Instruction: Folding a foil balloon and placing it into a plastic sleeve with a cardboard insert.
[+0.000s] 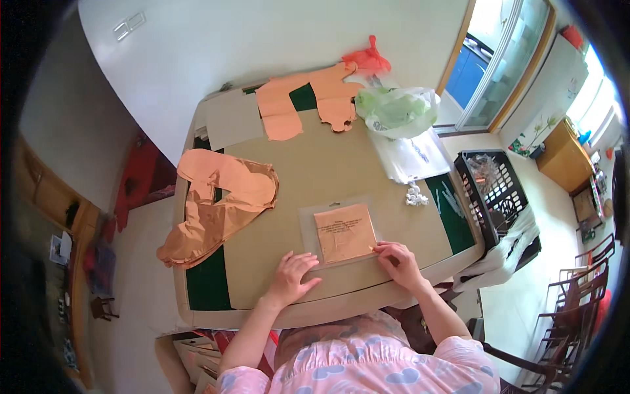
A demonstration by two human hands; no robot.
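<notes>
A clear flat plastic bag (pixel 306 231) lies on the table before me, with a folded copper-coloured foil piece (pixel 344 246) inside it. Small dark print crosses the foil side. My left hand (pixel 293 279) rests at the bag's near left corner, fingers stretched and thumb apart. At the near right corner, my right hand (pixel 398 264) has thumb and fingertips drawn together by the foil's edge; what they pinch, if anything, is too small to tell. Left of the bag lies a flat, uninflated copper-coloured foil balloon (pixel 223 190), shaped like a letter.
More flat foil balloons (pixel 281 108) lie at the table's far side beside a grey sheet (pixel 233 120). To the right are a pale green plastic bag (pixel 397 110), clear bags (pixel 413 155) and a white clump (pixel 415 194). A black crate (pixel 492 190) stands against the table's right edge.
</notes>
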